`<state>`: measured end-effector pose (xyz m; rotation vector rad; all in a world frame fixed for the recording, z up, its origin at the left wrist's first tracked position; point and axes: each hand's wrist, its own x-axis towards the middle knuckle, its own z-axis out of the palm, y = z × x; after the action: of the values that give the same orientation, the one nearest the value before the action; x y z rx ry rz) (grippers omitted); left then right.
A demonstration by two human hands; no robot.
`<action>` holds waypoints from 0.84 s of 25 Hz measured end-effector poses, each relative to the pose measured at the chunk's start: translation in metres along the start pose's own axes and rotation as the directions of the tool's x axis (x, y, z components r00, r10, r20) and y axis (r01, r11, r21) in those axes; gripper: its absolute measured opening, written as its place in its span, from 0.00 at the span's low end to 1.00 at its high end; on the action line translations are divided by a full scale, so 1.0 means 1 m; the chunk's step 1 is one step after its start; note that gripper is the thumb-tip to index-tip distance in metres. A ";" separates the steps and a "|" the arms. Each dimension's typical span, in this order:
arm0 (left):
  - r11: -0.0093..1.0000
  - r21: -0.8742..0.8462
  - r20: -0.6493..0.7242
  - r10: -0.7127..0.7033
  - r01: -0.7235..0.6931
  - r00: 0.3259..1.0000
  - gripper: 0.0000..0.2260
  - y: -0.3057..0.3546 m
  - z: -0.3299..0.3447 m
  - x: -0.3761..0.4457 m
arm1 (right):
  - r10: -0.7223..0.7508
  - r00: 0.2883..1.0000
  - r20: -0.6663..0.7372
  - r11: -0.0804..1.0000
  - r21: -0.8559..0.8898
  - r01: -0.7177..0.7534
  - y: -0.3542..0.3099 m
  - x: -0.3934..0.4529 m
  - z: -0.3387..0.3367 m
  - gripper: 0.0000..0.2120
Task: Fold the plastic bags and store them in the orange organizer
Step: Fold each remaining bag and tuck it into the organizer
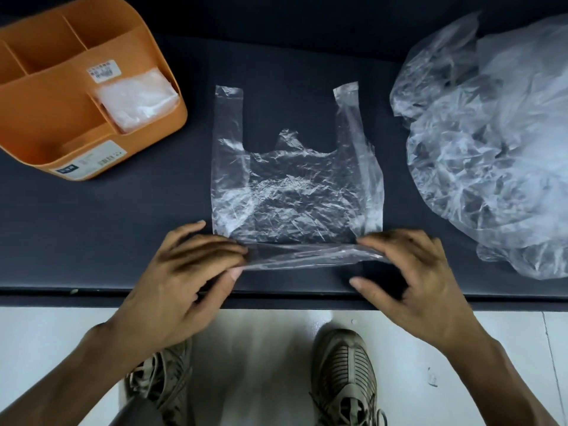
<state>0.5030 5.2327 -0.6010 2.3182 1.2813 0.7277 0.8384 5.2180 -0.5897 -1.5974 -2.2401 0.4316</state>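
Observation:
A clear plastic bag (295, 192) lies flat on the dark table (92, 229), its two handles pointing away from me. My left hand (184, 278) pinches the bag's near left corner, and my right hand (408, 278) pinches the near right corner. The bottom edge is lifted and turned over between them. The orange organizer (46, 118) stands at the far left, with folded clear bags (138, 99) in its right compartment.
A large heap of crumpled clear plastic bags (491, 155) fills the right side of the table. The table's front edge runs just under my hands. Below it are the white floor and my two shoes.

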 end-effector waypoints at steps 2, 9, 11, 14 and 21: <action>1.000 0.005 -0.007 -0.029 0.029 1.000 0.11 -0.004 0.000 0.000 | 0.000 1.000 0.010 1.000 -0.016 0.000 0.004 0.001 0.001 0.18; 0.958 0.273 -0.051 0.106 -0.088 0.993 0.14 0.016 -0.019 0.011 | -0.110 0.979 0.171 0.927 0.372 0.039 -0.054 0.010 0.001 0.20; 0.959 0.268 0.044 0.083 -0.092 0.996 0.16 0.026 -0.006 0.013 | -0.016 0.993 0.119 0.823 0.566 -0.054 -0.060 0.018 -0.002 0.13; 0.936 0.351 0.145 -0.080 0.025 0.986 0.23 0.018 0.008 0.015 | 0.390 0.915 -0.101 0.745 0.620 -0.248 -0.029 0.037 -0.008 0.07; 0.933 0.335 0.072 -0.169 0.136 0.983 0.19 0.011 0.006 0.011 | 0.764 0.645 -0.024 0.523 0.608 -0.597 0.032 0.091 -0.022 0.03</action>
<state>0.5185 5.2358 -0.5967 2.4345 1.6186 0.3624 0.8477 5.3155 -0.5744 -1.9770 -0.9972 0.8876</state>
